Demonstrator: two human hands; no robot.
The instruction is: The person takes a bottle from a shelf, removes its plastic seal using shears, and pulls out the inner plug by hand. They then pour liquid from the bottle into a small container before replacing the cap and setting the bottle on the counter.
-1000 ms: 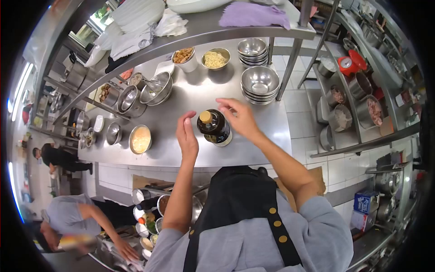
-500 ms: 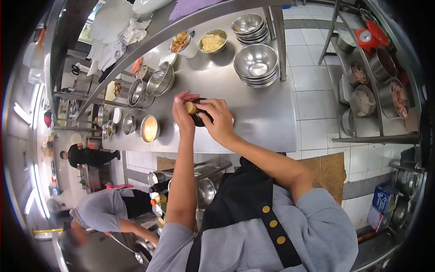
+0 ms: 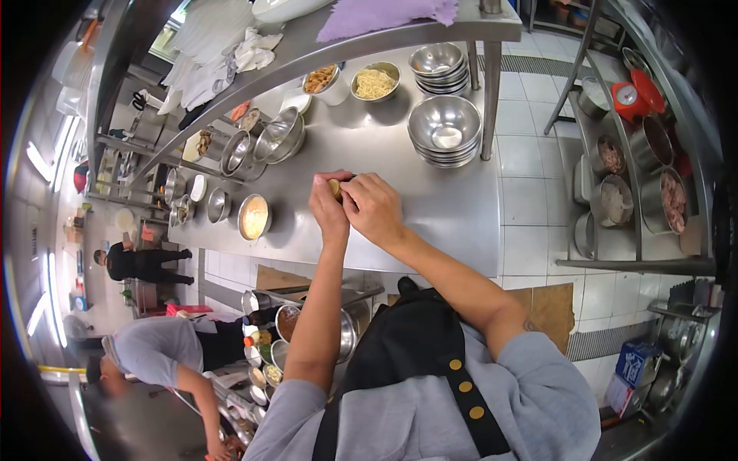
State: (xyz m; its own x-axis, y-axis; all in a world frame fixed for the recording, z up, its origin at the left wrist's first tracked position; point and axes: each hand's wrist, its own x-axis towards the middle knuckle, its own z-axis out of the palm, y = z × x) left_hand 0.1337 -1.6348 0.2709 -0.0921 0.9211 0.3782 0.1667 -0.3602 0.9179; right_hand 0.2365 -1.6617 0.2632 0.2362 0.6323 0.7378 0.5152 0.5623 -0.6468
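Note:
My left hand [image 3: 329, 213] and my right hand [image 3: 373, 204] meet above the steel table [image 3: 430, 219], closed around a small dark container with a gold-coloured top [image 3: 335, 190]. Only the top and a sliver of dark edge show between the fingers; its exact kind is hidden. The left hand cups it from one side, while the right hand's fingers curl over it from the other. To the left of my hands stands a steel bowl of orange-yellow liquid [image 3: 254, 218].
Stacked steel bowls [image 3: 443, 132], a bowl of noodles [image 3: 375, 83] and a white container of brown food [image 3: 321, 80] stand at the back. A shelf [image 3: 453, 31] overhangs the table. One co-worker [image 3: 161, 349] bends at lower left; another person [image 3: 131, 261] stands farther off.
My hands have drawn closer together around the container, covering most of its dark body. The view has shifted a little. The nearby co-worker's arm has moved lower.

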